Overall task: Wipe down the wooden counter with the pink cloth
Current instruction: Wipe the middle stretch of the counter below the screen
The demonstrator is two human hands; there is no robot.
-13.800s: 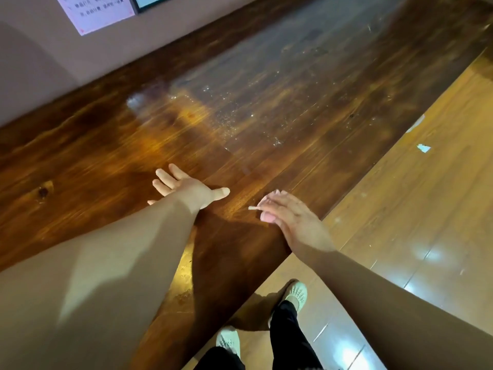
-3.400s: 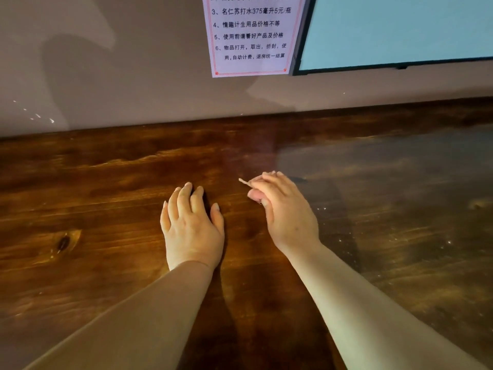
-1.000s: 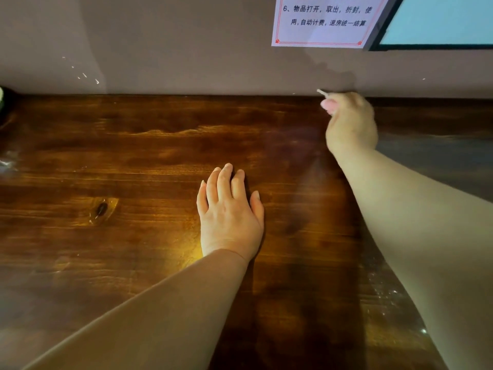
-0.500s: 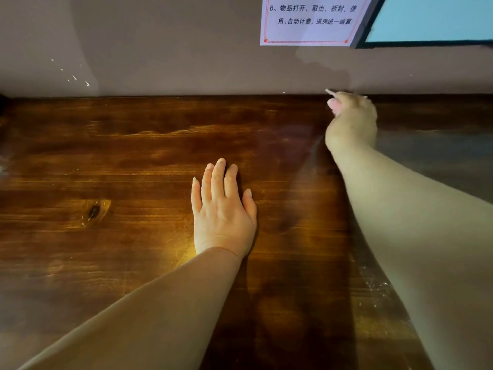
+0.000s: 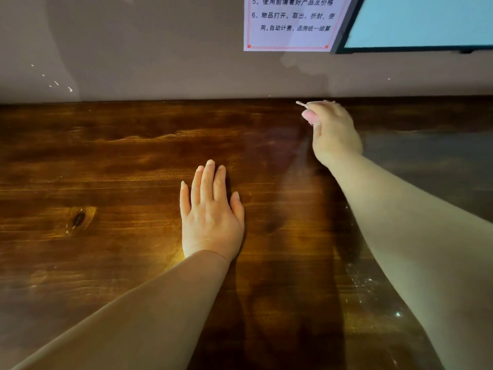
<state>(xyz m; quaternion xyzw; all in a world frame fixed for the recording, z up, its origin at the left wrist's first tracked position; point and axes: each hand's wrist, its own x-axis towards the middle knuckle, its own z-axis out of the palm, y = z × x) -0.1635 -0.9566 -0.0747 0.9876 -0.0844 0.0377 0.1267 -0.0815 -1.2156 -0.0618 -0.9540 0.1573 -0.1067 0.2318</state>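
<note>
Obs., head view, L → R.

Far left: knot (image 5: 79,218) in the wooden counter (image 5: 120,161), mid-left of frame. Vs. 0.5 s ago it sits in about the same relative spot, so the view is nearly steady. White specks on wall (image 5: 133,62), upper left, unchanged.

Centre: left hand (image 5: 210,212) lies flat on the counter, palm down, fingers straight and close together, thumb alongside. Same pose and place as 1 s and 0.5 s ago. Reads as a brace, not a wiping hand.

Upper right of centre: right hand (image 5: 333,129) at the back edge of the counter, just below the wall line. Fingers curled, pinching a small pale pink scrap; a thin pale tip (image 5: 301,103) pokes out to the left. Presumably the pink cloth (image 5: 309,117), but only a sliver shows, so can't confirm. 3.4 s ago this hand was mid-counter beside the left one; by 1 s ago it had reached the back, and since then it has barely shifted.

Top right: printed notice (image 5: 290,22) and a screen (image 5: 421,20) on the wall.

Lower right: pale speckled patch (image 5: 373,287) on the wood by the right forearm.

Judgement: stroke has gone to its far limit; back edge covered here. Next prob. a pull back or sideways pass. Speckled area looks not yet done.
</note>
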